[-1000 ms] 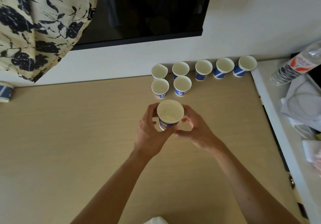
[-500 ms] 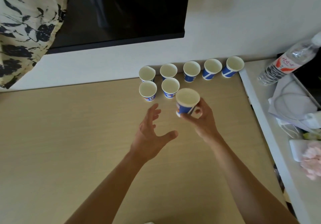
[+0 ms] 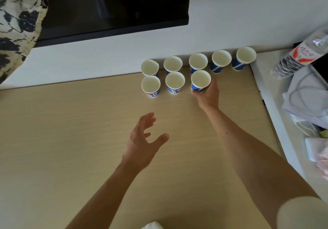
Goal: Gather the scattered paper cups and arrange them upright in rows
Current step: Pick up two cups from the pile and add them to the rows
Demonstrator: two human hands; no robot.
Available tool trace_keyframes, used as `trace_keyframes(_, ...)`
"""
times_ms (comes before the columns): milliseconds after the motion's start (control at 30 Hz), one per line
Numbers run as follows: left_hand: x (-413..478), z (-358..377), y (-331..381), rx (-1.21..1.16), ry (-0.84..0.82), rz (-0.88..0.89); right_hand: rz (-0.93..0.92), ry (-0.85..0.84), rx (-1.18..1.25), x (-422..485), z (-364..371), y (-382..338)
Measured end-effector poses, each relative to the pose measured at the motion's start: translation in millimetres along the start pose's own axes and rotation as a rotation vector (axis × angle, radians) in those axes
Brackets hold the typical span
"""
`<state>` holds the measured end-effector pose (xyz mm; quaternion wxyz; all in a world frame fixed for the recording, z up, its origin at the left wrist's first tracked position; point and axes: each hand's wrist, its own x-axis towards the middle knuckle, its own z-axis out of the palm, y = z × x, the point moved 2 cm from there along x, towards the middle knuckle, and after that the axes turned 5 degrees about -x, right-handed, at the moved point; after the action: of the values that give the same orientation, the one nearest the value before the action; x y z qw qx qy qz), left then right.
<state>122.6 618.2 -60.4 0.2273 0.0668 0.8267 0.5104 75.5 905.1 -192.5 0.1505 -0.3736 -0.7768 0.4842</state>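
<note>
Shifted forward since earlier: cup (image 3: pixel 200 80), now at third spot of front row (image 3: pixel 174 82), to extend the line. Wrapped low by right hand (image 3: pixel 207 95), fingers curled; left hand (image 3: pixel 143 140) splayed, holding nothing.

Eight upright blue-and-white paper cups (image 3: pixel 174 83) stand in two rows.

We count eight paper cups (image 3: pixel 175 81), five at the back and three at the front. We see two hands, one left hand (image 3: pixel 142 143) and one right hand (image 3: pixel 207 95). We also count one water bottle (image 3: pixel 300 54), one dark screen (image 3: pixel 115 6) and one patterned cloth (image 3: pixel 16 24).
</note>
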Motion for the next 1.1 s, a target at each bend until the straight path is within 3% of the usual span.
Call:
trace_keyframes(333,-5.5,-11.6,-3.0,-0.045,0.052,-0.01,0.016,0.05,0.002,-0.6,-4.6,0.4)
trace_keyframes(567,-26.0,-38.1,-15.4,-0.178,0.172,-0.054,0.121,0.125,0.014,-98.6,-3.9,13.2)
trace_keyframes(733,-52.0,-72.1,-29.3,-0.319,0.278,-0.093,0.153,0.004,0.143,-179.6,29.9,-15.4)
trace_keyframes(1100,-174.8,-205.1,-85.0,-0.505,0.539,-0.04,-0.11,-0.345,0.184,-330.7,133.5,-163.3)
